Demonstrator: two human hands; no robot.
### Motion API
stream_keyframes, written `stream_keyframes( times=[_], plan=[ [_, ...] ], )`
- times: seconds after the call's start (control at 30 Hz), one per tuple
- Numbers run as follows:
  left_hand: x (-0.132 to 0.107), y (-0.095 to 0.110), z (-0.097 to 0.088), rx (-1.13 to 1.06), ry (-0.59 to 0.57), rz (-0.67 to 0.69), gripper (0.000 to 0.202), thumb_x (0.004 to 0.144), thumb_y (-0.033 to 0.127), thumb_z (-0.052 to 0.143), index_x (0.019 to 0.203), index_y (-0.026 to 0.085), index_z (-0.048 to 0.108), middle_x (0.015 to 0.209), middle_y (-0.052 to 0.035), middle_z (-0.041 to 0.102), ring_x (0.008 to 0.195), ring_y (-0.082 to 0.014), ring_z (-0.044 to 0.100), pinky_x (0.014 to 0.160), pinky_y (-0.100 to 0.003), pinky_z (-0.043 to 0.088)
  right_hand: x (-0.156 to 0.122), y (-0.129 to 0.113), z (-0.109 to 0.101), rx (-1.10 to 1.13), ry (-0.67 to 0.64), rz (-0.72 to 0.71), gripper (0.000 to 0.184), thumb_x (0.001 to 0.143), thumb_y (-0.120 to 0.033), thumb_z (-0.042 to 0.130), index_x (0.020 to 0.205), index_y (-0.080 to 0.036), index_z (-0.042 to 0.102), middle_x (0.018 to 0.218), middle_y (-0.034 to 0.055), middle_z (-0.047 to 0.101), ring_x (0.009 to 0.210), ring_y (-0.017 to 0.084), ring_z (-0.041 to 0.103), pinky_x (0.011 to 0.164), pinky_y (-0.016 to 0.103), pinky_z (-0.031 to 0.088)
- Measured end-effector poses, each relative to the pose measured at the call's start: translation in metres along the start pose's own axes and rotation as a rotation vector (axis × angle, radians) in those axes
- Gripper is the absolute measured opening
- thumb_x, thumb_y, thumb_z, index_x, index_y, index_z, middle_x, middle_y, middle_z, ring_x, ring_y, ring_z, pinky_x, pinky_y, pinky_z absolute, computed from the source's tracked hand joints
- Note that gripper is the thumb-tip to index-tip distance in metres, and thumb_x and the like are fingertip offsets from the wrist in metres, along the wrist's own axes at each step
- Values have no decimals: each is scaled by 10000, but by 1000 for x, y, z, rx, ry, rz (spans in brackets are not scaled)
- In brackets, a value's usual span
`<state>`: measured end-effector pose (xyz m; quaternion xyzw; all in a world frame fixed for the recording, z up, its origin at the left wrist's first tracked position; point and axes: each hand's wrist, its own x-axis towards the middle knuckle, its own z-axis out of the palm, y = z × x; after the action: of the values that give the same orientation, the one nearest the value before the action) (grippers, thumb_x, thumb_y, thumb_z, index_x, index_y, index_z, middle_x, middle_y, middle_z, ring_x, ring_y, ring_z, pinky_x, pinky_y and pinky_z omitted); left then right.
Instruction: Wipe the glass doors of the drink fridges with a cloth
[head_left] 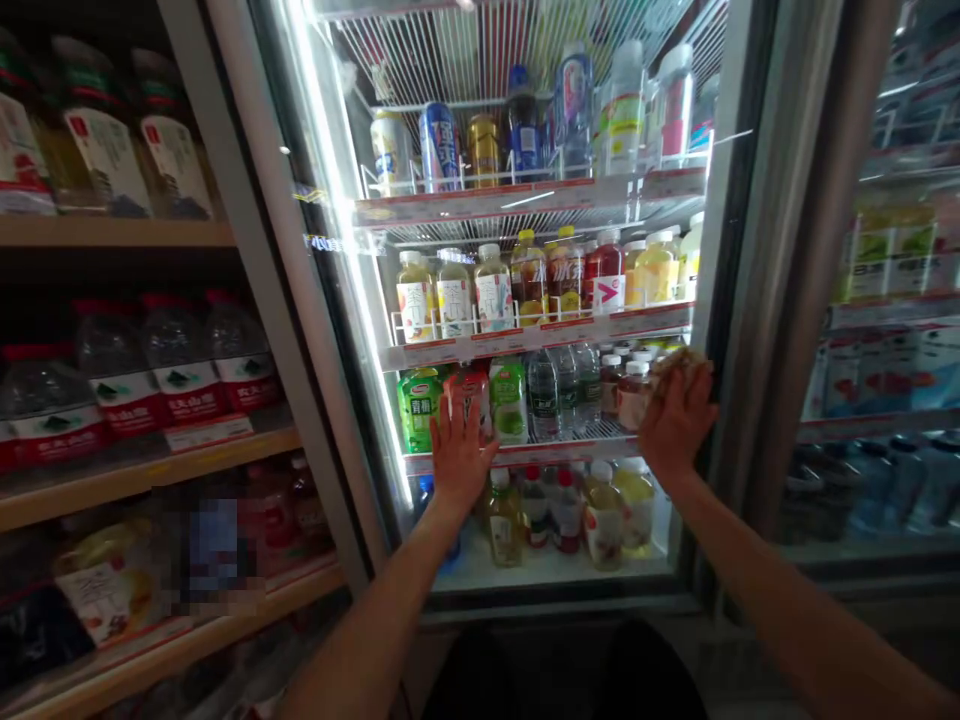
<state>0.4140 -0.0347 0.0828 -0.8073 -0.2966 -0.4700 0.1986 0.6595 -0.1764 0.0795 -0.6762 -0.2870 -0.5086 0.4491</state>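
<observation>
I face a lit drinks fridge (720, 250) with several wire shelves of bottles and cans. My left hand (459, 450) is open, fingers stretched upward and flat, at the third shelf in front of a red-labelled bottle (471, 392) and green bottles (418, 405). I cannot tell whether it touches glass or the bottles. My right hand (675, 418) is at the right end of the same shelf, beside the fridge frame. Its fingers press on a crumpled yellowish rag (675, 362), which is blurred. White-capped bottles (632, 392) stand just left of it.
Wooden shelves (150, 470) on the left carry large water bottles (112, 380) and packets. A second fridge (885, 330) stands to the right. The bottom fridge shelf (555, 570) holds more bottles below my hands.
</observation>
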Motion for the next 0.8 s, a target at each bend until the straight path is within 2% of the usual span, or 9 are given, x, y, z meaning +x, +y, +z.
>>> stream_keyframes(
  times=[0.13, 0.23, 0.27, 0.37, 0.43, 0.57, 0.63, 0.7, 0.8],
  plan=[
    [-1, 0, -1, -5, -5, 5, 748, 791, 386, 604, 1420, 181, 255, 1499, -148, 224, 1401, -297, 80, 1101, -528, 209, -39, -49, -1, 118, -203, -375, 499, 872, -205, 390, 1369, -249, 392, 1491, 64, 274, 1382, 206, 212, 1106, 448, 201],
    [-6, -4, -2, 12, -5, 41, 706, 796, 397, 597, 1399, 173, 307, 1488, -157, 253, 1399, -296, 107, 1100, -508, 228, -49, -43, -3, 122, -262, -529, 461, 868, -183, 417, 1321, -253, 461, 1437, 73, 379, 1359, 203, 274, 1118, 459, 153],
    [-8, -5, -1, 18, -7, 48, 690, 800, 399, 591, 1394, 179, 319, 1486, -154, 258, 1398, -294, 111, 1100, -506, 229, -46, -30, -3, 92, -219, -475, 446, 876, -196, 416, 1319, -224, 466, 1433, 109, 377, 1352, 225, 291, 1104, 488, 166],
    [-13, -5, 2, 23, -19, 44, 675, 812, 414, 571, 1395, 188, 317, 1487, -153, 254, 1398, -296, 103, 1100, -523, 217, -34, 5, -3, -24, -34, -121, 460, 890, -246, 403, 1333, -126, 440, 1444, 215, 308, 1338, 300, 305, 1026, 551, 266],
    [-14, -3, 3, 18, -21, 26, 681, 817, 421, 560, 1401, 182, 304, 1490, -158, 241, 1398, -301, 89, 1098, -537, 210, -36, 1, -5, -35, -9, -34, 486, 888, -242, 392, 1349, -91, 407, 1457, 242, 256, 1351, 324, 269, 990, 552, 314],
    [-15, -1, 2, 14, -4, 14, 685, 817, 399, 565, 1406, 175, 296, 1494, -156, 230, 1397, -304, 100, 1093, -536, 231, -68, -44, -9, 82, -226, -404, 513, 852, -149, 389, 1364, -184, 404, 1465, 132, 310, 1374, 258, 234, 1070, 489, 256],
    [-18, -3, 2, 20, 6, 27, 675, 820, 379, 565, 1407, 181, 296, 1492, -149, 239, 1397, -298, 113, 1092, -528, 243, -77, -42, -11, 112, -316, -521, 538, 837, -129, 391, 1364, -238, 404, 1444, 82, 366, 1364, 233, 262, 1102, 484, 201],
    [-22, -5, 3, 28, 7, 43, 662, 821, 365, 565, 1404, 192, 304, 1490, -140, 249, 1397, -292, 116, 1095, -522, 244, -75, -13, -13, 79, -297, -441, 530, 849, -152, 382, 1370, -252, 394, 1443, 88, 365, 1341, 239, 311, 1094, 508, 204],
    [-28, -4, 6, 40, -13, 42, 667, 815, 371, 574, 1400, 189, 311, 1490, -142, 244, 1397, -295, 98, 1096, -532, 234, -62, 41, -15, -59, -144, -57, 532, 865, -232, 383, 1393, -171, 352, 1470, 181, 271, 1318, 325, 329, 1005, 587, 291]
  ],
)
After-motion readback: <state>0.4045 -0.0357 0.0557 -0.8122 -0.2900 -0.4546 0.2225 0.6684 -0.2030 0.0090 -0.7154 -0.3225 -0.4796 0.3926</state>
